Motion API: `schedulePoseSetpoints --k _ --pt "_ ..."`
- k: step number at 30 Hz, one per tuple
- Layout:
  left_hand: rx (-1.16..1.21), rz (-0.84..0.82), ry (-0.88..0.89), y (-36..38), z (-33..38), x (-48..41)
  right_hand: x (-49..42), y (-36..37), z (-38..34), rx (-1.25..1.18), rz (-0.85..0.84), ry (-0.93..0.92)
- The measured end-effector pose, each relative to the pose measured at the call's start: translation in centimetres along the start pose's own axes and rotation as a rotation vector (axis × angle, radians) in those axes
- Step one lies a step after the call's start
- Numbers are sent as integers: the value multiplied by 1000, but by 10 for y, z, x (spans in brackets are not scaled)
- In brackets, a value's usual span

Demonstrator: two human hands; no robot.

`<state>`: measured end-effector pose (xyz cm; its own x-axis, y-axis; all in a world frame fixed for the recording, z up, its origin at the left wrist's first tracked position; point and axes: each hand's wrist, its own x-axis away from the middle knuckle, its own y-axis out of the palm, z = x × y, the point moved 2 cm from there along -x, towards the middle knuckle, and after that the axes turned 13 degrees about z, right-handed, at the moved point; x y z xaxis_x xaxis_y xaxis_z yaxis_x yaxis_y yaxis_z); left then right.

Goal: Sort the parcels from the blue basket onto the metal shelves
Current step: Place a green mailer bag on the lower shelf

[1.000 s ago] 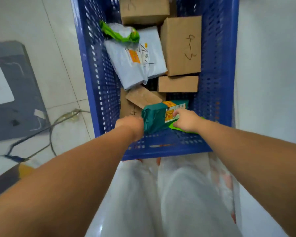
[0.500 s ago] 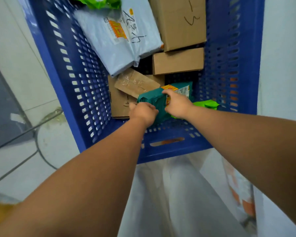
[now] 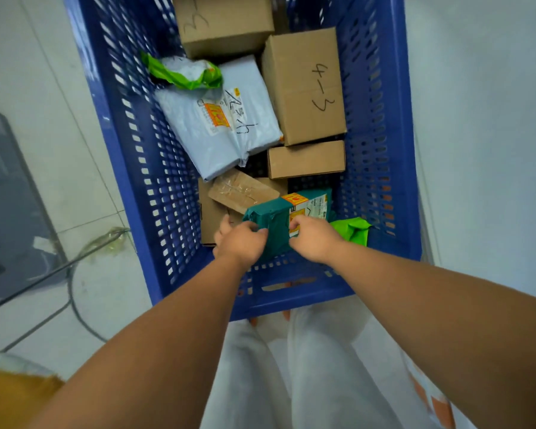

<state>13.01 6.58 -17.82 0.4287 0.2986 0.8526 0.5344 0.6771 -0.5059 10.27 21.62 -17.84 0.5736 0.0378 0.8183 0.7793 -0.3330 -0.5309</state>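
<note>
By the blue plastic basket's (image 3: 291,301) near wall, my left grip (image 3: 242,244) and right grip (image 3: 314,239) clench the teal plastic-wrapped parcel (image 3: 270,218) — likely for lifting.

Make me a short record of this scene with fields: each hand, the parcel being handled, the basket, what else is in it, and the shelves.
left hand: grips the left end of the teal parcel
right hand: pinches the teal parcel at its label
teal parcel: inside the basket, at the near end
blue basket: on the floor, holds several parcels
other contents: grey mailer, box marked 4-3, small cardboard box, brown envelope, green bag
metal shelves: not in view
</note>
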Motion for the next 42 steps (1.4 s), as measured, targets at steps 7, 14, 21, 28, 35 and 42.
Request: schedulePoseSetpoints --k 7,14,21,28,35,42 --pt "473 -138 -154 18 7 -7 2 14 32 55 -9 50" --pt "734 -179 -123 10 -6 23 22 13 32 38 17 75" --pt "801 -127 -85 -50 -8 74 47 -8 10 42 114 38" --pt "761 -65 185 -121 39 130 96 -48 -5 160 232 -290" --pt "837 -41 320 -180 85 198 159 -137 -33 35 443 -463" --pt "957 -101 337 -255 110 288 243 -245 -54 392 609 -731"
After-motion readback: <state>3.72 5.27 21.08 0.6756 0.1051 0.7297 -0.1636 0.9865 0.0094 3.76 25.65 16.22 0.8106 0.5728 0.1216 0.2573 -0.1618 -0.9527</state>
